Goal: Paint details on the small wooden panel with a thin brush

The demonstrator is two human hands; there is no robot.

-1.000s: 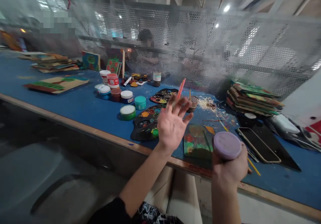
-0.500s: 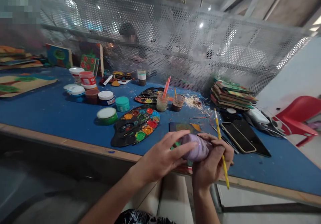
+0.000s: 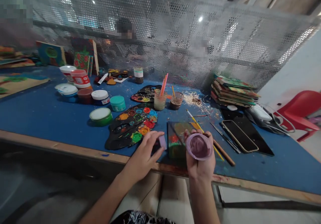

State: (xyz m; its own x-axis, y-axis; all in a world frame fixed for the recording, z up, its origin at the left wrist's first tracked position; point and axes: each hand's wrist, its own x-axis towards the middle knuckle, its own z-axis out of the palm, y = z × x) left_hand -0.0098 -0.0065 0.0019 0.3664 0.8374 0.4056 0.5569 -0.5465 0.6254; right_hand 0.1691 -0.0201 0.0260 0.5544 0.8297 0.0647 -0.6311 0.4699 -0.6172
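My right hand is wrapped round an open purple paint jar, tilted so its mouth faces me, and a yellow-handled brush sticks out of the same grip. My left hand pinches the jar's purple lid just above the table edge, beside the black paint palette. Between both hands lies a small painted board.
Several paint pots stand left of the palette. Cups of brushes, a second palette, wood shavings, a stack of painted boards, a phone and a red chair are around. A perforated metal screen backs the blue table; people sit behind it.
The lid has come off the jar: my left hand went from raised and open, to gripping the lid, to holding it apart at the left. My right hand tilted the jar.
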